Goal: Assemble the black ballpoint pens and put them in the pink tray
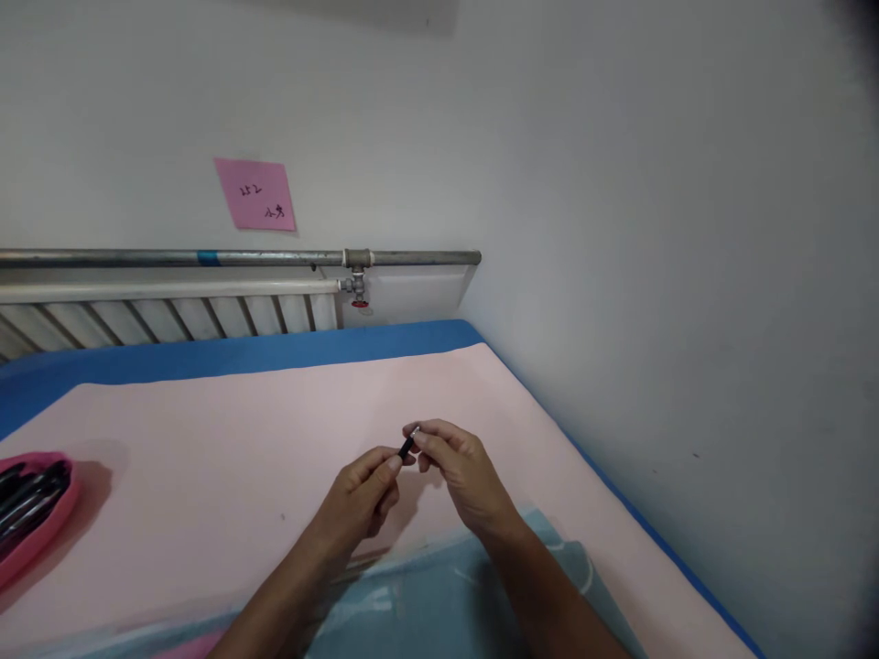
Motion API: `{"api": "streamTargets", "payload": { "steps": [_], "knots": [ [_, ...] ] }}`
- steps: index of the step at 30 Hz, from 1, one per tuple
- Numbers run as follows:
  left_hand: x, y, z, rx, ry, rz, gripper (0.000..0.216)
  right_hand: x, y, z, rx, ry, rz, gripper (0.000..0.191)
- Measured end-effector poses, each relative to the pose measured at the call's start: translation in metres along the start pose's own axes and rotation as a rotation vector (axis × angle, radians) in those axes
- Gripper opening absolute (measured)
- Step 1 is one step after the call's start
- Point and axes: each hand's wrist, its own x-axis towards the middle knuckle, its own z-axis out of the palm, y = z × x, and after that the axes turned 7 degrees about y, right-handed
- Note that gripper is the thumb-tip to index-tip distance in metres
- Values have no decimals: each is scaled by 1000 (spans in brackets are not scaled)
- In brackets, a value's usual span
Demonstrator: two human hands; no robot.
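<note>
Between my hands, above the pink table cover, is a short black rod with a silvery end (pixel 407 446); its exact kind is too small to make out. My left hand (pixel 363 490) pinches the lower, black end between thumb and fingers. At the upper, silvery end, the thumb and fingertips of my right hand (pixel 461 467) close around it. The rod slants up to the right, and fingertips hide both its ends.
A pink container (pixel 63 513) with several shiny black, slim things stands at the left edge. Bluish clear plastic (pixel 412 604) lies along the near side. The pink cover (pixel 206 458) has a blue border. A radiator (pixel 157 318), a pipe (pixel 275 258) and walls bound the back and right.
</note>
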Motion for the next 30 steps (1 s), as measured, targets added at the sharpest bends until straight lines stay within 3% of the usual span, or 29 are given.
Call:
{"api": "streamTargets", "payload": {
  "steps": [9, 15, 25, 27, 30],
  "knots": [
    [0, 0, -2, 5, -17, 1, 42, 0, 1, -2, -2, -3, 15, 17],
    [3, -5, -4, 153, 41, 105, 41, 0, 1, -1, -55, 10, -10, 13],
    [4, -14, -12, 804, 314, 670, 29, 1, 10, 6, -93, 58, -18, 16],
    [5, -15, -12, 840, 324, 679, 30, 2, 9, 5, -122, 41, -9, 17],
    [4, -12, -12, 771, 281, 544, 30, 6, 4, -5, -199, 83, -21, 21]
  ]
}}
